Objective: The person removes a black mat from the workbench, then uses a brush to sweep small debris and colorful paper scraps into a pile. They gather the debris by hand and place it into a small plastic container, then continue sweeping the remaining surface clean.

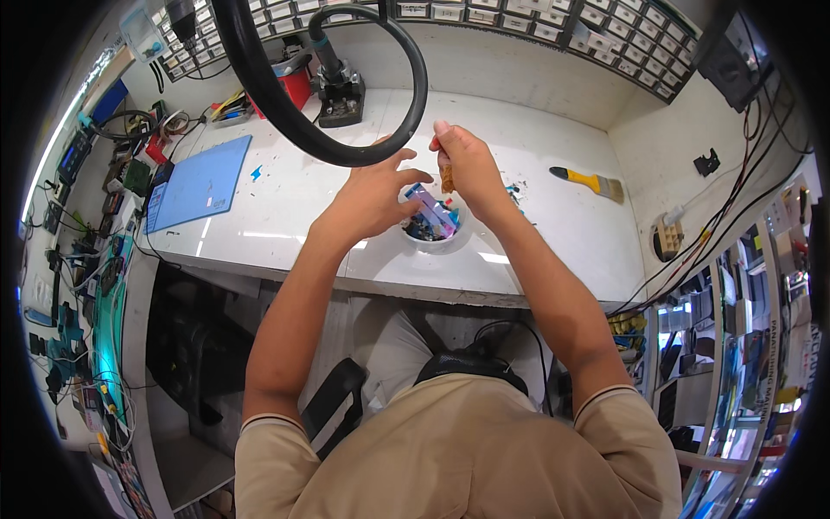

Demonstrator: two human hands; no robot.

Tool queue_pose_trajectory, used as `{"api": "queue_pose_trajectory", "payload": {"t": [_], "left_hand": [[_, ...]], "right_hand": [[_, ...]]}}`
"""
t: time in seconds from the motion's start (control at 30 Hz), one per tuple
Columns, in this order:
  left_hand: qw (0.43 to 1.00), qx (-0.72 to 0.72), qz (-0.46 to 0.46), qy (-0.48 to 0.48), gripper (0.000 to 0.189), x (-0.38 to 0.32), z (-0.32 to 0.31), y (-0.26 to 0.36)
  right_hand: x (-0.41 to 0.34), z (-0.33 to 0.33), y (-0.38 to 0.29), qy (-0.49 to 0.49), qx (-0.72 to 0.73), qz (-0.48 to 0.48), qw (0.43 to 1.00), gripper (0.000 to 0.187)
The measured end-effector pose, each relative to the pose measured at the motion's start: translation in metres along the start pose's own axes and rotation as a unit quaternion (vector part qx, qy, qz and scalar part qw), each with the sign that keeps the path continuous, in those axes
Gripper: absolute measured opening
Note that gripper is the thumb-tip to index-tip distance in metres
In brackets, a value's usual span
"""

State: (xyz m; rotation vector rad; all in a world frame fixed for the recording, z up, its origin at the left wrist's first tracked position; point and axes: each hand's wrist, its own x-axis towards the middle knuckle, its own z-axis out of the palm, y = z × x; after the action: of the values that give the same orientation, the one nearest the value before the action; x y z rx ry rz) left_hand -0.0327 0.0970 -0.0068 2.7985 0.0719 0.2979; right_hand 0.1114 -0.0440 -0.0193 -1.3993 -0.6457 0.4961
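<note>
A round white tub [436, 246] filled with small scraps, dark bits and a shiny purplish film strip [433, 209] stands near the front edge of the white bench. My left hand [376, 194] is at the tub's left side, fingers apart, with the thumb by the strip; whether it touches the strip is unclear. Above the tub's right side, my right hand [463, 159] is closed around a small orange-brown item [447, 178], with a bit of red showing at the fingers. Small debris [515, 193] lies on the bench beside my right wrist.
A thick black ring-shaped tube [311, 152] hangs over the bench near my left hand. A yellow-handled brush [587, 181] lies at the right, a blue mat [201, 185] at the left. Behind are a black tool stand [340, 104] and small drawers [499, 19].
</note>
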Motion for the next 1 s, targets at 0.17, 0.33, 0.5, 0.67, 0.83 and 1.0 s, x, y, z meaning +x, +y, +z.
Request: {"api": "queue_pose_trajectory", "payload": {"t": [0.17, 0.33, 0.5, 0.67, 0.83, 1.0], "left_hand": [[0.999, -0.022, 0.008, -0.045, 0.019, 0.011, -0.005, 0.002], [0.998, -0.056, 0.013, 0.01, 0.02, 0.003, -0.008, 0.002], [0.99, -0.115, 0.014, 0.077, 0.021, -0.006, -0.008, 0.008], [0.97, -0.218, -0.052, 0.09, 0.016, -0.013, -0.004, 0.008], [0.94, -0.263, -0.102, 0.191, 0.019, -0.019, 0.011, -0.001], [0.949, -0.236, -0.073, 0.197, 0.019, -0.025, 0.024, -0.001]], "right_hand": [[0.0, -0.005, -0.01, -0.003, 0.129, 0.08, 0.988, 0.045], [0.001, -0.011, -0.007, -0.016, 0.216, 0.088, 0.972, 0.043], [0.005, -0.019, -0.005, -0.083, 0.305, 0.119, 0.941, 0.037], [0.001, -0.016, -0.016, -0.051, 0.129, 0.054, 0.989, 0.029], [-0.006, -0.001, -0.019, -0.092, 0.066, 0.061, 0.992, 0.028], [-0.003, 0.001, -0.009, -0.042, 0.179, 0.083, 0.979, 0.032]]}}
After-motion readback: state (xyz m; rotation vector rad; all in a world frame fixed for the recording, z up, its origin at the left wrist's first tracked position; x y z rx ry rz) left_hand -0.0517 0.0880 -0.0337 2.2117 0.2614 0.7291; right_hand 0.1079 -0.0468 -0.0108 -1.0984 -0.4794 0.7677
